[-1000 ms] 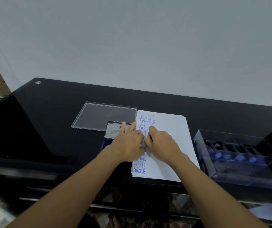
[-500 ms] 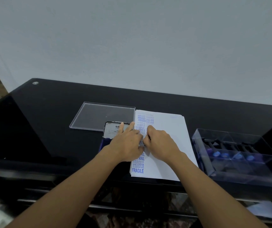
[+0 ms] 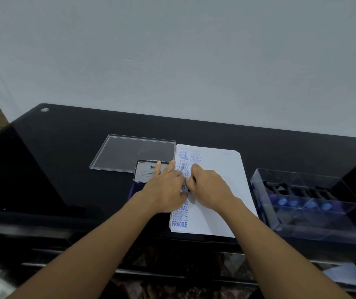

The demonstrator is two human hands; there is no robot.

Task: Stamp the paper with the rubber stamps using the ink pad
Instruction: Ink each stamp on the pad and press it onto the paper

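Nearest the person, the two hands are meeting over the left column of the paper [image 3: 220,169], a single stack of sheets lying on the black table [image 3: 65,158] with its long axis running from 6 to 12 o'clock.

The right hand [image 3: 209,188] is pressing down with its fingers curled tight. They are probably pinching a stamp against the sheet, though the stamp itself is hidden under the knuckles. The left hand [image 3: 166,190] is lying flat with its fingers straight and holding nothing, resting across the left edge of the paper and reaching toward 12 o'clock over the ink pad [image 3: 144,173].

The coming move is turning on that pad. It is sitting just beside the paper at 9 o'clock from the right hand, with the left hand covering part of it. The left hand is the nearer of the two, so I judge it will need to shift before re-inking.

The printed lines are running from 9 to 3 o'clock. Three FRAGILE prints are showing at the near end and three AMENDED at the far end. A second column is starting at the top, and the right half of the sheet is showing no prints.

At 3 o'clock, apart from the paper, one clear box [image 3: 302,223] is holding a row of stamps [image 3: 281,201], with at least five blue knobs showing. Farthest away, at 11 o'clock, one clear lid [image 3: 129,152] is lying flat, touching the top left corner of the paper.
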